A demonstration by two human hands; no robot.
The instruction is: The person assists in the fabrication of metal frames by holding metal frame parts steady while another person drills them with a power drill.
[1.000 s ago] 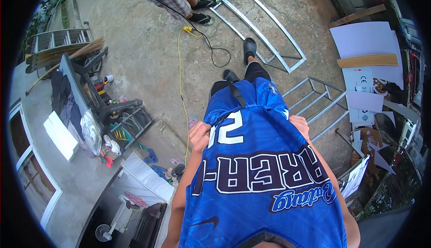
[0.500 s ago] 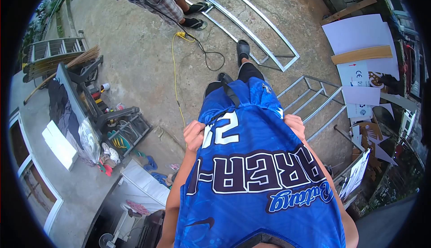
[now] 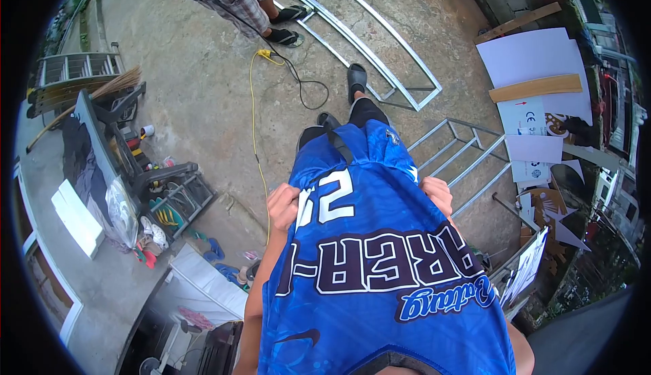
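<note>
A blue basketball jersey [image 3: 380, 239] with white and black lettering fills the lower middle of the head view; I am wearing it. My left hand [image 3: 283, 205] is closed at its left side, beside the white number. At the opposite side, my right hand [image 3: 437, 194] is curled with the fingers folded in against the cloth. Both hands appear to pinch the jersey's sides at about waist height; the fingertips are partly hidden. A dark strap [image 3: 346, 146] hangs over the blue shorts below the hem.
A curved metal frame [image 3: 369, 49] and a ladder-like metal frame [image 3: 468, 154] lie on the concrete. Another person in plaid shorts [image 3: 241, 9] stands ahead. A yellow extension cord [image 3: 253, 124] crosses the floor. Cardboard sheets [image 3: 529, 56] lean at right; a broom [image 3: 119, 80] and shoes are left.
The surroundings have shifted slightly left and down in view. Both hands keep their hold at the jersey's sides, with little other movement.
</note>
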